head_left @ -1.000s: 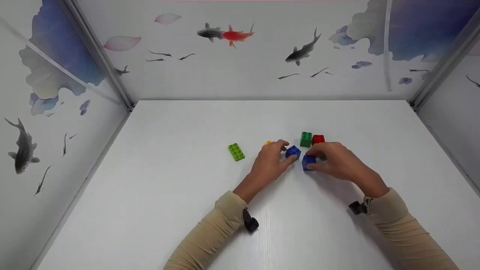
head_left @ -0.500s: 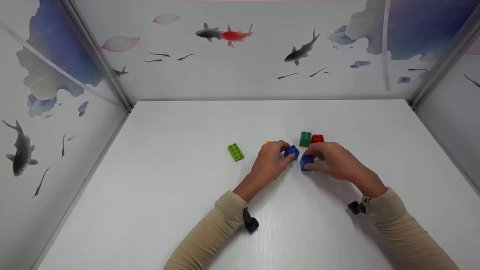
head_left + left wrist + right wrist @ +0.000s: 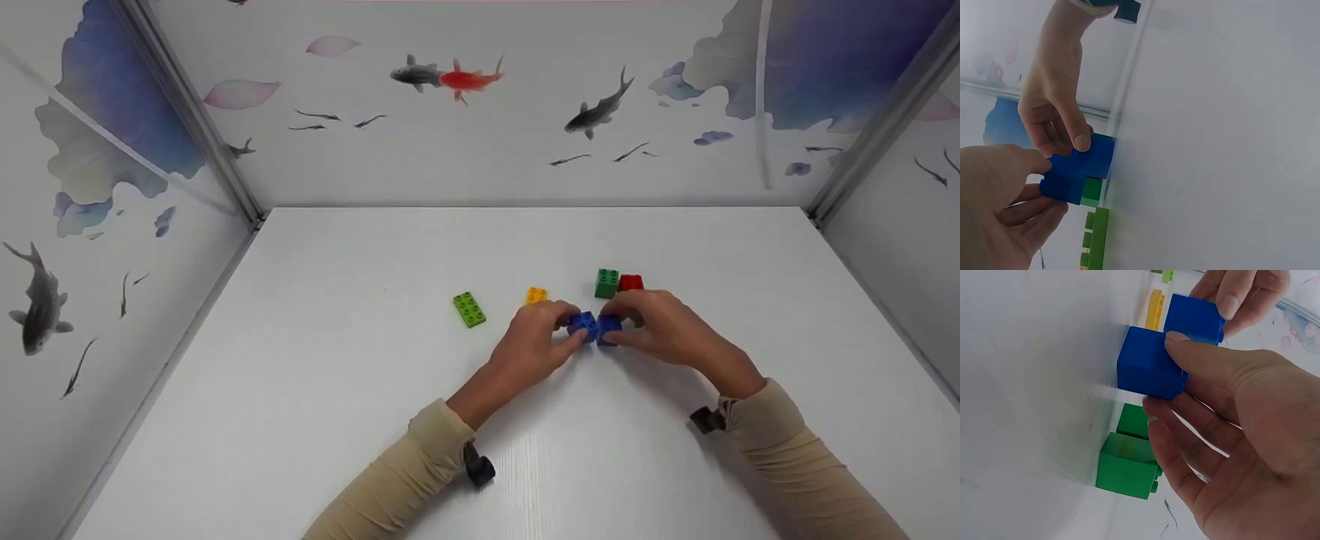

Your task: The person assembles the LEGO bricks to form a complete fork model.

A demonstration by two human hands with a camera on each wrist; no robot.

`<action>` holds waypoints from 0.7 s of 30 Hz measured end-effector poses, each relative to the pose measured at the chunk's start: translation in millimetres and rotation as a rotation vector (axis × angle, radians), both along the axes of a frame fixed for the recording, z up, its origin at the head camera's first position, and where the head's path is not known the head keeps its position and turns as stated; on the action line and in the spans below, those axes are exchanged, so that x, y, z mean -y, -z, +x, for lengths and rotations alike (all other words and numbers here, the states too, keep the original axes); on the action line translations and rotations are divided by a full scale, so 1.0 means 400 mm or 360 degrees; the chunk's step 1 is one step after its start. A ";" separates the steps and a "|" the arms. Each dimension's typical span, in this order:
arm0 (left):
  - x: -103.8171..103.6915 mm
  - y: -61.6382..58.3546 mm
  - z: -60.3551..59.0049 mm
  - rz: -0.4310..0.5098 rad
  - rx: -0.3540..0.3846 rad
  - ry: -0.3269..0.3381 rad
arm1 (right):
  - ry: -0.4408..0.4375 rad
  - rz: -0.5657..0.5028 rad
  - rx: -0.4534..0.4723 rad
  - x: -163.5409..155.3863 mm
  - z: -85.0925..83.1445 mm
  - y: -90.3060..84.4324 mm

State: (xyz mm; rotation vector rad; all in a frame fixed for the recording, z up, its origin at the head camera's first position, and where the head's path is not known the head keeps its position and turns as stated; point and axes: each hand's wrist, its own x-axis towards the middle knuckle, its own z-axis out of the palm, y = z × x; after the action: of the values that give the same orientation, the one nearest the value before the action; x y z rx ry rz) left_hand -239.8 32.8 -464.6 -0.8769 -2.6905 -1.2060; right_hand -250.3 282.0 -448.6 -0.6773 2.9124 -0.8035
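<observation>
Two small blue bricks meet just above the white table (image 3: 375, 420). My left hand (image 3: 564, 325) pinches the left blue brick (image 3: 581, 325) between thumb and fingers. My right hand (image 3: 619, 324) pinches the right blue brick (image 3: 609, 325), pressed against the first. In the left wrist view the left hand (image 3: 1044, 185) holds its blue brick (image 3: 1064, 181) and the right hand's blue brick (image 3: 1096, 154) sits offset against it. In the right wrist view the right hand (image 3: 1168, 377) grips the nearer blue brick (image 3: 1148, 363), with the other blue brick (image 3: 1193, 318) beyond it.
A dark green brick (image 3: 606, 283) and a red brick (image 3: 631, 283) stand side by side just behind the hands. A yellow brick (image 3: 535, 295) lies behind the left hand, and a lime green long brick (image 3: 469, 309) further left. Painted walls enclose the table on three sides.
Both hands have drawn together and slightly nearer, so the two blue bricks now touch. The yellow brick, earlier mostly hidden by the left hand, now shows.
</observation>
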 end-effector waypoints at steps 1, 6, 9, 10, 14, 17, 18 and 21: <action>0.006 0.002 0.006 -0.0008 0.0013 0.0022 | -0.0005 0.0001 0.0000 0.000 0.000 0.002; 0.031 0.006 0.039 -0.0039 0.0107 0.0107 | -0.0016 -0.0016 -0.0008 -0.003 0.002 0.006; 0.039 0.005 0.051 -0.0048 0.0141 0.0136 | -0.0024 -0.0026 -0.0039 -0.004 0.004 0.003; 0.040 0.004 0.052 -0.0048 0.0146 0.0146 | -0.0025 -0.0027 -0.0054 -0.002 0.005 0.002; 0.044 0.003 0.054 -0.0060 0.0148 0.0165 | -0.0045 -0.0050 -0.0148 0.005 0.006 -0.009; 0.048 0.006 0.050 -0.0081 0.0137 0.0174 | -0.0070 -0.0107 -0.0225 0.012 0.010 -0.021; 0.050 0.009 0.048 -0.0086 0.0137 0.0175 | -0.0084 -0.0133 -0.0250 0.014 0.012 -0.024; 0.058 0.016 0.039 -0.0080 0.0145 0.0187 | -0.0138 -0.0218 -0.0305 0.021 0.018 -0.032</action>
State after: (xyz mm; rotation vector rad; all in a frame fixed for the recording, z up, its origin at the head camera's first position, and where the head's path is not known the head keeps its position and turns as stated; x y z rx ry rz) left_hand -224.1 9.7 -470.8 -1.0248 -2.7877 -1.2345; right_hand -243.0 273.5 -435.9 -0.9346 2.9893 -0.9864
